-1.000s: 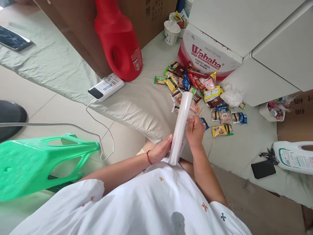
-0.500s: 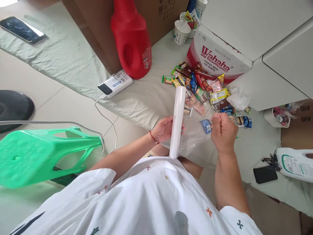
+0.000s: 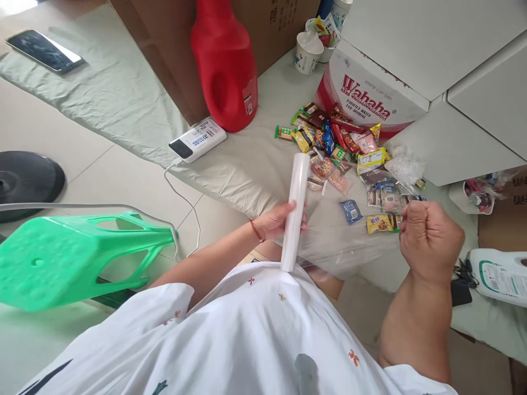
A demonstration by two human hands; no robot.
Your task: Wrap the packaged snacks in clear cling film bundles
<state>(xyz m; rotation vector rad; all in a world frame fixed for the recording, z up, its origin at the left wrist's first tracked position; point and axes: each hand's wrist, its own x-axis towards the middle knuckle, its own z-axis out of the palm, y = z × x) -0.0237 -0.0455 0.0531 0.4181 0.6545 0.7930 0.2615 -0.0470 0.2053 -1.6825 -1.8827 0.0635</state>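
My left hand is wrapped round a white roll of clear plastic bags, held upright against my shirt. A see-through sheet of plastic runs from the roll across to my right hand, which is closed in a fist on its far end. The sheet looks stretched and thin. Beyond it lies a heap of small wrapped snacks, some seen through the plastic. A blue packet and a yellow packet sit nearest to me.
At the back stand a red jug and a Wahaha carton. A white power bank with a cable lies left of the snacks. A green stool is at far left, a white bottle at far right.
My right hand has moved right, drawing out a longer stretch of plastic from the roll. My left hand and the roll stay nearly in place.
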